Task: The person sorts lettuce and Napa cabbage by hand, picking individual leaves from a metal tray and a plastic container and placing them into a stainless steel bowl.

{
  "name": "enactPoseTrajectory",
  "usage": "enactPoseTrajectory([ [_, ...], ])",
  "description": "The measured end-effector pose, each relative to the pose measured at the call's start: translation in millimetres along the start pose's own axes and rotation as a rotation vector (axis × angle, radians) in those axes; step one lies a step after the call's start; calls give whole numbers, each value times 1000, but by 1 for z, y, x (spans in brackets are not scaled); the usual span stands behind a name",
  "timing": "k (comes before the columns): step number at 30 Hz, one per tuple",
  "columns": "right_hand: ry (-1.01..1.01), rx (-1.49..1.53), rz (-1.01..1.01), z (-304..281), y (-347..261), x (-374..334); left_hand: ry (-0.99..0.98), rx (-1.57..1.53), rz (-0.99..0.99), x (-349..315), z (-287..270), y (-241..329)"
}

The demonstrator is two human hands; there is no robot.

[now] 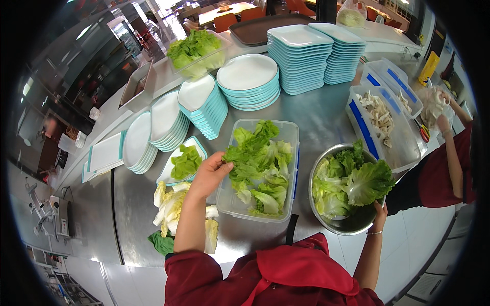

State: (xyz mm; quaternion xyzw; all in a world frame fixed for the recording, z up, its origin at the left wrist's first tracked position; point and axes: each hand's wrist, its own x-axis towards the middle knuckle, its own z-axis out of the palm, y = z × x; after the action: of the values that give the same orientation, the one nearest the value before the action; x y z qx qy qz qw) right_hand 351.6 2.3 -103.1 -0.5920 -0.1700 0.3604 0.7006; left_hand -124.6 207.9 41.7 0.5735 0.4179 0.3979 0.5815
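My left hand (213,173) is at the left side of a clear plastic container (222,206), its fingers closed on the edge of a green lettuce leaf (239,170). More torn lettuce leaves (270,199) lie inside that container. To its right is a round metal bowl (352,224) holding lettuce (332,183), with one broad leaf (370,181) leaning over the right rim. My right hand (378,217) grips the bowl at its near right rim; some of its fingers are hidden behind the bowl.
Napa cabbage leaves (176,206) lie beside my left forearm, near a plate of lettuce (186,162). Stacks of pale blue-edged plates (299,58) line the far side. A container of sliced mushrooms (377,120) stands right, where another person's hand (443,122) handles a plastic bag (433,104).
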Motion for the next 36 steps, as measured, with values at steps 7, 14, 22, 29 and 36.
enactPoseTrajectory([
  [7, -20, 69, 44, 15, -11, -9, -57, -278, -18, -11, -3, 27],
  [14, 1, 27, -11, 3, -2, -6, -78, -303, 66, -19, -7, 40],
  [22, -13, 52, -15, 9, -5, -6, 91, -234, 182, -42, -22, 49],
  [29, -30, 91, -17, 14, -9, -9, 184, -281, 222, -56, -32, 47],
  [36, -19, 79, -22, 13, -8, -9, 316, -182, 276, -55, -39, 47],
])
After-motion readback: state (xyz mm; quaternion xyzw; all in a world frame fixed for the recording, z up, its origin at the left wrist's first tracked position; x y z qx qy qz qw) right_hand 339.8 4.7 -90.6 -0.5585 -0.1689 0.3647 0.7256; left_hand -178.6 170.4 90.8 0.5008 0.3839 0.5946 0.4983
